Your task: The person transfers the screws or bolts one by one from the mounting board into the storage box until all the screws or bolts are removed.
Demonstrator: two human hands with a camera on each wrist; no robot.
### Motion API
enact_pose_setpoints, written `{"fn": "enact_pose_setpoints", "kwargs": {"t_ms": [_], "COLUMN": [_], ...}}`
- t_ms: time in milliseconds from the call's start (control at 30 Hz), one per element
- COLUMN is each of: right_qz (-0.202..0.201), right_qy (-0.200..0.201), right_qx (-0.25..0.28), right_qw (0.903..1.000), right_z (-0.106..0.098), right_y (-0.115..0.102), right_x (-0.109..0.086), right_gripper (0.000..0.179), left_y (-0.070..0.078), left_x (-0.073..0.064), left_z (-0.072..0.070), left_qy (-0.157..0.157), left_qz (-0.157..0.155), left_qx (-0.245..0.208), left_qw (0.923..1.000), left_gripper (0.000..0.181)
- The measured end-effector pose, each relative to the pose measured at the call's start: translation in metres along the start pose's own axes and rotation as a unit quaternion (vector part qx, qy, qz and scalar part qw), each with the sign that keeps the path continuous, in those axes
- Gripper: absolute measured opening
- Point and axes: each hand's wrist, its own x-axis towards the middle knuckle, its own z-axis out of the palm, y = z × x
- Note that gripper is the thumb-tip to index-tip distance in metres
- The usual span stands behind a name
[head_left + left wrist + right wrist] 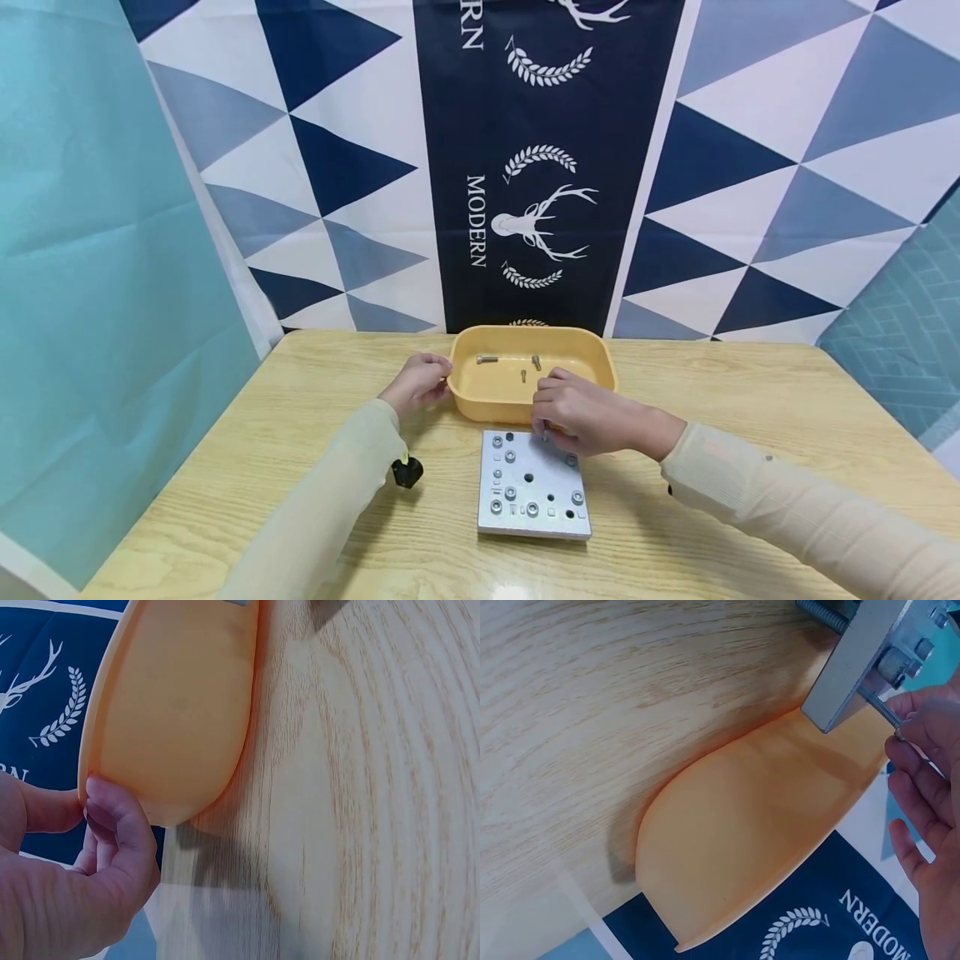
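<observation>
My left hand pinches the left rim of a yellow plastic tray, thumb on one side and fingers on the other. A silvery metal plate with several socket-head screws and holes lies on the table in front of the tray. Over the plate's far edge, my right hand pinches a threaded screw between thumb and fingers. In the right wrist view this screw stands out from the plate's face, its far end hidden by the plate. Inside the tray are three loose screws, one of them a longer screw.
The wooden table reaches back to a patterned cloth hanging behind the tray. A small black device sits at the left sleeve's wrist. Teal sheeting hangs along the left side.
</observation>
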Motion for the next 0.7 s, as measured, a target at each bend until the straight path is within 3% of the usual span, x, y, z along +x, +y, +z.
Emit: {"fn": "enact_pose_setpoints", "kwargs": {"t_ms": [400, 700], "right_qz": [0.004, -0.01], "right_qy": [-0.003, 0.016], "right_qx": [0.0, -0.014], "right_qw": [1.0, 0.9997], "right_z": [-0.004, -0.011], "right_y": [-0.001, 0.001], "right_x": [0.004, 0.012], "right_gripper": [0.013, 0.015], "left_y": [-0.002, -0.002], "left_x": [0.002, 0.004], "left_z": [-0.001, -0.001], "left_qy": [0.005, -0.003], "left_qz": [0.001, -0.001], "left_qx": [-0.004, -0.004], "left_qw": [1.0, 1.0], "left_gripper": [0.02, 0.018]}}
